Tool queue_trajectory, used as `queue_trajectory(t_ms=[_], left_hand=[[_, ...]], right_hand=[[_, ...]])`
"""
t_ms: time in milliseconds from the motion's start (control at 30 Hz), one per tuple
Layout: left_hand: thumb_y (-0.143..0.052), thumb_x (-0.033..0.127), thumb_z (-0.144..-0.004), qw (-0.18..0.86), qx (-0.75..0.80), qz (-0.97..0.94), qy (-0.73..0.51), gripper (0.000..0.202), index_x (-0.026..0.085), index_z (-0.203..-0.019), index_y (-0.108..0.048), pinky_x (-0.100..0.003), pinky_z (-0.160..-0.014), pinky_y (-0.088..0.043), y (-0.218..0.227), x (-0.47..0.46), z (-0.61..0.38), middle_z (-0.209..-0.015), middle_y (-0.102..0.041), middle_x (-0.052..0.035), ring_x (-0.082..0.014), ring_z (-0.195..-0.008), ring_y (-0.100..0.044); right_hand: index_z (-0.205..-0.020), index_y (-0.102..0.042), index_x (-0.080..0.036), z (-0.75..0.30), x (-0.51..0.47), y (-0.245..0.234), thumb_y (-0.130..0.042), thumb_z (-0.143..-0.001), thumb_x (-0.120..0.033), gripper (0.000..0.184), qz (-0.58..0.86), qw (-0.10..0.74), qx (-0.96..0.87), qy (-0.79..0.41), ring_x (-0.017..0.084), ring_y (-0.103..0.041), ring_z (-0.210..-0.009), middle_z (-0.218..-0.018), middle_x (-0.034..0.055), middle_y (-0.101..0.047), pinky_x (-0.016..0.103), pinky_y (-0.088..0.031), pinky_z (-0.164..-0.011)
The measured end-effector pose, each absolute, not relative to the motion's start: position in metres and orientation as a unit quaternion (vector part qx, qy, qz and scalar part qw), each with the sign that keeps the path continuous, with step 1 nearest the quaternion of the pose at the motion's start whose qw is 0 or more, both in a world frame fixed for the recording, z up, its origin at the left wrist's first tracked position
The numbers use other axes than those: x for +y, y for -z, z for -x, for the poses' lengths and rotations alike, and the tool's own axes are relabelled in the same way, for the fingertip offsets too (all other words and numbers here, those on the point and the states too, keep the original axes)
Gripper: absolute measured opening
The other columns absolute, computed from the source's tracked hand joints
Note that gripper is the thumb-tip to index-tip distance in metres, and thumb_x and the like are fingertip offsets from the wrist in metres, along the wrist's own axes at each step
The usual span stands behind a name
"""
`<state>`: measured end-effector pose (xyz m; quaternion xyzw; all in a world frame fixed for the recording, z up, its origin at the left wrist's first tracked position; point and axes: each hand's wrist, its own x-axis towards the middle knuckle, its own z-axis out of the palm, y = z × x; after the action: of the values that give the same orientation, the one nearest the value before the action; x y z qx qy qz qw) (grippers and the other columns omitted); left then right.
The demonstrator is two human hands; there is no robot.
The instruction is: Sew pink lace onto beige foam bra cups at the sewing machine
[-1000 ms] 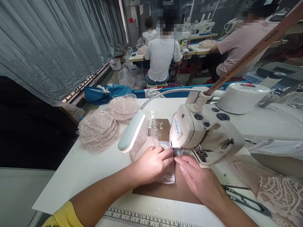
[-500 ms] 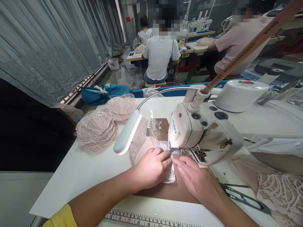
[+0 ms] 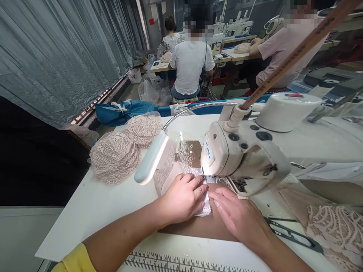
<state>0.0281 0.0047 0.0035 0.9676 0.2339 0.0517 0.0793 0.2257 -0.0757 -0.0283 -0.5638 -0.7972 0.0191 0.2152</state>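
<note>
My left hand (image 3: 183, 198) lies on a pale lace piece (image 3: 168, 175) in front of the white sewing machine (image 3: 244, 155), its fingers curled and pressing the lace flat near the presser foot. My right hand (image 3: 239, 217) rests on the brown patch of the table just right of it, fingers stretched flat, fingertips at the lace edge under the needle. The two hands nearly touch. The needle itself is hidden by the machine head.
A gooseneck lamp (image 3: 150, 158) hangs over the lace. Stacked lace cups (image 3: 116, 156) sit at the left of the white table (image 3: 93, 207). Black snips (image 3: 295, 236) and more lace (image 3: 334, 226) lie at right. A printed ruler (image 3: 170, 260) runs along the near edge. Other people sew at tables behind.
Both hands have stayed at the presser foot, shifting slightly toward me with the lace. The view has drifted a little.
</note>
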Motion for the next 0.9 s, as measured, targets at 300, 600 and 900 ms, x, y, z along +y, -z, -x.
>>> queue_trajectory(t_ms=[300, 600, 900], left_hand=[[-0.041, 0.033, -0.095, 0.099, 0.221, -0.969, -0.052, 0.038, 0.014, -0.126, -0.053, -0.039, -0.092, -0.042, -0.011, 0.0, -0.024, -0.134, -0.053, -0.0074, -0.0248, -0.107, -0.05], [-0.044, 0.039, -0.094, 0.094, 0.222, -0.969, -0.061, 0.047, 0.012, -0.131, -0.049, -0.041, -0.091, -0.04, -0.006, 0.011, -0.026, -0.133, -0.053, -0.0103, -0.0267, -0.107, -0.049], [-0.037, 0.029, -0.097, 0.075, 0.203, -0.973, -0.08, 0.035, 0.012, -0.124, -0.054, -0.04, -0.091, -0.038, -0.004, 0.011, -0.024, -0.13, -0.057, -0.0088, -0.0245, -0.108, -0.05]], right_hand=[[-0.095, -0.061, -0.019, -0.223, -0.081, 0.014, -0.044, -0.087, -0.009, 0.022, 0.485, 0.225, -0.841, -0.082, 0.016, -0.051, -0.066, -0.074, 0.0016, -0.058, 0.029, -0.033, -0.062], [-0.109, -0.062, -0.014, -0.223, -0.08, 0.02, -0.043, -0.085, -0.005, 0.032, 0.476, 0.235, -0.847, -0.032, 0.018, -0.05, -0.068, -0.078, 0.004, -0.062, 0.03, -0.034, -0.064], [-0.11, -0.063, -0.015, -0.225, -0.081, 0.02, -0.044, -0.084, -0.005, 0.034, 0.476, 0.221, -0.851, -0.013, 0.017, -0.051, -0.068, -0.082, 0.0037, -0.064, 0.03, -0.035, -0.065]])
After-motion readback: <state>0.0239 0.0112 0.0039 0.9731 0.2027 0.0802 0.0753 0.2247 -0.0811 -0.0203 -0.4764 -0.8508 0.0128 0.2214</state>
